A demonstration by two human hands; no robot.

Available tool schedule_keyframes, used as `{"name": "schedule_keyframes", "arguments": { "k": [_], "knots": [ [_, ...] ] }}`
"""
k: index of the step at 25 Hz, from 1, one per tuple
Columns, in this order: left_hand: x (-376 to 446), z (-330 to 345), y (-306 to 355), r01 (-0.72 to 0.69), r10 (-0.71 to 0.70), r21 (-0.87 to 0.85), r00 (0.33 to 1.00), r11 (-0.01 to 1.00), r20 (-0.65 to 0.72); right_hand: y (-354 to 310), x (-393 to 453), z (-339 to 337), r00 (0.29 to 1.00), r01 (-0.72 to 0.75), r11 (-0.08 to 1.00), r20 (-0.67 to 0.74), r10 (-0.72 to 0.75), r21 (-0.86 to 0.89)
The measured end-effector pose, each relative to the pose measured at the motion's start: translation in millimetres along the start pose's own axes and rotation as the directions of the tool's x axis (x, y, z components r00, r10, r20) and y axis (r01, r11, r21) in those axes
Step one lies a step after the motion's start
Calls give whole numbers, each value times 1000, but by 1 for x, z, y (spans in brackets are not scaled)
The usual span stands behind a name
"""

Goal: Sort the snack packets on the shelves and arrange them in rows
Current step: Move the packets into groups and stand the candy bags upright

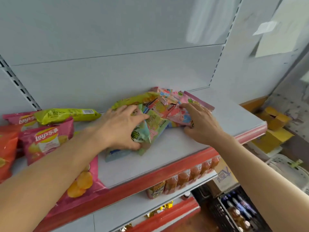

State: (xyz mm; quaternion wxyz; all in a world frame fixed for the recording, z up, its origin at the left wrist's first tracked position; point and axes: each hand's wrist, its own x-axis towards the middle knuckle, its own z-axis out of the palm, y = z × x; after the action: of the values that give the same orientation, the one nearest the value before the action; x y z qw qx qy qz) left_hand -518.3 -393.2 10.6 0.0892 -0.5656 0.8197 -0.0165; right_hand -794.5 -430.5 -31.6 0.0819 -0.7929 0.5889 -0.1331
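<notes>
1. While both hands work the top shelf (192,148), the jumble of small snack packets (160,113) lies heaped toward its middle and back, pink, green and pale blue wrappers overlapping at all angles.
2. My left hand (122,128) has its fingers and thumb curled round a green-and-blue packet (142,133) at the front of the heap, thumb underneath near the shelf.
3. My right hand (199,121) lies with fingers spread and fairly straight on a pink packet (182,114) at the right of the pile; I see it pressing, not clamping.
4. Larger chip bags (45,141) sit at the left end of the same shelf, a lime-green one (66,114) lying flat behind them.
5. I judge these packets light, soft and crinkly, with slick film that slides one over another; a squeeze on the belly could crush what is inside.
6. I would take each by its sealed end or flat edge, pinching lightly, and lift it clear before pulling, lest neighbours drag along.
7. Sorting looks barely begun: no row stands here yet.
</notes>
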Motion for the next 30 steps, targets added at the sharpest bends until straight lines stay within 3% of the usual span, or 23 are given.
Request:
{"name": "schedule_keyframes", "arguments": {
  "k": [2, 4, 5, 7, 9, 11, 12, 16, 19, 21, 23, 25, 27, 29, 30],
  "knots": [
    [1, -3, 1, 69, -71, 40, 994, 997, 77, 11, 3, 1, 988, 92, 995, -125, -87, 32],
    [0, -11, 13, 83, -78, -25, 982, 996, 174, 28, 4, 1, 945, 175, 982, -294, -147, 73],
    [0, -18, 23, 70, -50, -120, 986, 990, 160, 36, 6, 1, 913, 219, 972, -369, -172, 90],
    [9, -24, 49, 21, -49, -394, 997, 919, -62, 48, 12, -2, 839, 339, 935, -484, -249, 107],
    [26, -27, 75, -35, -201, -737, 952, 675, -229, 49, 17, -8, 774, 460, 882, -530, -346, 96],
    [45, -22, 95, -74, -306, -938, 934, 338, -184, 42, 19, -12, 739, 548, 831, -518, -430, 91],
    [53, -19, 102, -71, -354, -969, 922, 234, -154, 38, 20, -12, 732, 580, 808, -501, -462, 102],
    [62, -11, 107, -130, -504, -991, 856, 7, -116, 28, 22, -7, 745, 641, 734, -413, -523, 226],
    [51, -4, 97, -181, -577, -973, 814, -142, -67, 31, 20, -9, 781, 625, 656, -355, -514, 423],
    [41, 1, 89, -186, -607, -973, 792, -135, -67, 26, 22, -12, 887, 461, 620, -354, -296, 635],
    [32, 5, 80, -195, -639, -971, 767, -141, -61, 9, 29, -18, 962, 256, 604, -259, -85, 755],
    [25, 4, 68, -200, -657, -966, 752, -162, -45, -17, 38, -20, 995, 99, 591, -88, -49, 801],
    [20, -4, 59, -179, -626, -974, 778, -136, -55, -35, 49, -19, 1000, 17, 553, -12, -12, 833],
    [16, -14, 49, -143, -597, -989, 791, 25, -130, -43, 56, -22, 999, -28, 493, 14, 30, 869],
    [13, -18, 43, -95, -587, -980, 790, 173, -179, -41, 59, -25, 998, -49, 470, 26, 56, 881]
  ]
}}
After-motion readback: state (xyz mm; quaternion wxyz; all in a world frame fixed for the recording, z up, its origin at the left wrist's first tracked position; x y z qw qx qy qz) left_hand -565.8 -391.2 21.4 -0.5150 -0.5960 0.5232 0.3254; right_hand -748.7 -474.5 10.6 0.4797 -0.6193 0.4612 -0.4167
